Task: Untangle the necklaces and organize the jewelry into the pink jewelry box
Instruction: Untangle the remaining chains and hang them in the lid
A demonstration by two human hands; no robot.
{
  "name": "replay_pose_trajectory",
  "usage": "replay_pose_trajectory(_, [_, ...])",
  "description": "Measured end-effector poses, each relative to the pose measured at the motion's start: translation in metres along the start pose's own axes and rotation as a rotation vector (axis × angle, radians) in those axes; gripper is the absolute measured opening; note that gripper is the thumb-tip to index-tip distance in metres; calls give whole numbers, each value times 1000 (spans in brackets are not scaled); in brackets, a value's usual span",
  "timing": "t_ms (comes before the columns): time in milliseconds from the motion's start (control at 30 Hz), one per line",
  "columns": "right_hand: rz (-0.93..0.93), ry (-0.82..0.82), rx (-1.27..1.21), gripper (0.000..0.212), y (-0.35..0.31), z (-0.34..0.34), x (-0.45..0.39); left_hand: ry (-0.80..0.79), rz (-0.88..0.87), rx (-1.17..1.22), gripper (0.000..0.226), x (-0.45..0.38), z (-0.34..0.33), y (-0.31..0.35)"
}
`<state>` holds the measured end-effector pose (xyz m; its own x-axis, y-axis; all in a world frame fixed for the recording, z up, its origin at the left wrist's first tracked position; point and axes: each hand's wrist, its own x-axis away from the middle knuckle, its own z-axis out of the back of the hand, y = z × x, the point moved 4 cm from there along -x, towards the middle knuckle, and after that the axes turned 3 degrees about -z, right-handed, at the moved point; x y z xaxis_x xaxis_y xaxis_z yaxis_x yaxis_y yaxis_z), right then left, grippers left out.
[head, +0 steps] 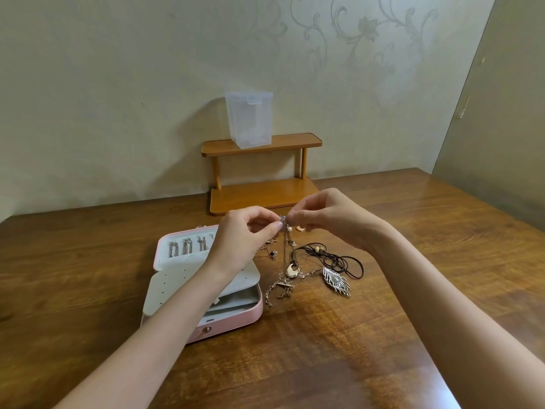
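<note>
Both hands are up off the worktop (354, 364) w/ the tangle between them. Left hand (246, 236) pinches the top of the thin chains (284, 249) btwn thumb and forefinger, other fingers curled in. Right hand (330, 219) pinches the same knot from the 3 o'clock side, fingertips nearly touching the left ones. Prob held high so the pendants hang and gravity pulls the strands straight, easier to see which chain crosses which. Lower ends trail on the wood, so it's only partly lifted.

Rest of the pile sits at 6 o'clock from the hands: gold crescent pendant (292, 271), black cord necklace (333, 258) w/ wooden beads, silver feather pendant (336, 281) lying flat, all near each other, cord looks looped over itself. Can't tell how many chains are in the knot.

Pink jewelry box (236, 320) is open at 7 o'clock, under the left forearm, close so finished pieces drop right in. Dangly earrings (187, 246) are hung in its lid already.

Room: dark wood-grain worktop pushed against a pale wall w/ swirly pattern. At 12 o'clock a small two-tier wooden shelf (262, 196), clear plastic container (249, 119) on its top tier.
</note>
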<state>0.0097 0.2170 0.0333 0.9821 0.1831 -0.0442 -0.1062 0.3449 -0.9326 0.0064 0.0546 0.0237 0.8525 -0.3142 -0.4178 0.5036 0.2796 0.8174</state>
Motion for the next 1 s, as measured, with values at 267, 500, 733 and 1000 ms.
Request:
replay_pose_trajectory(267, [29,-16,280,8,-9,-9,0,-72,68,-36,8,-1,-1,-4])
replay_pose_trajectory(500, [-24,-31,421,11,2,-21,-5,-135,47,-323,4,0,-10,-3])
replay_pose_trajectory(733, [11,-43,316,10,6,-20,-2,-120,260,-5,11,3,-12,-15])
replay_pose_trajectory(1000, [-172,-127,-346,20,37,-32,-2,-40,-273,-255,19,8,-13,-4])
